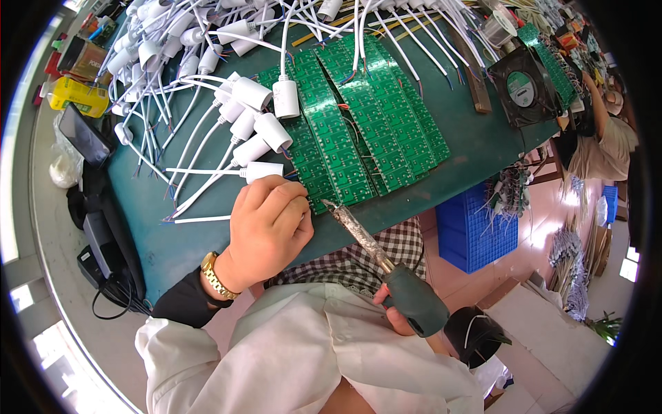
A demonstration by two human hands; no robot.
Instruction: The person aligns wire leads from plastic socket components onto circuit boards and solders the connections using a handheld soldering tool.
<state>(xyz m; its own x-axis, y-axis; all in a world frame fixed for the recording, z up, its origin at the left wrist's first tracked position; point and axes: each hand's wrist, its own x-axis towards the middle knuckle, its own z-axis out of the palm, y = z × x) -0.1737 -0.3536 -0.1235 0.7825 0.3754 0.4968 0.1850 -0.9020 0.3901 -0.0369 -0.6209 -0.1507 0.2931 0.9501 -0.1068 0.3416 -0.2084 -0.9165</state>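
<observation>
My left hand [269, 224] is closed at the near left corner of the green circuit boards [341, 155], its curled fingers hiding whatever they pinch. Right beyond its knuckles lies a white lamp socket [264, 170]. In my right hand [398, 319] is a soldering iron [416, 298] with a dark green handle, which covers most of the fingers. The iron's tip rests at or just above the boards' near edge, beside my left fingertips. Several more white lamp sockets [252, 93] with cables lie left of and partly on the boards.
A heap of white sockets and cables [158, 41] covers the far left of the green table [207, 255]. Far right stand a black fan [522, 90] and a solder spool [498, 29]. A blue crate [476, 231] is below the table's right edge. Another person [603, 148] sits farther right.
</observation>
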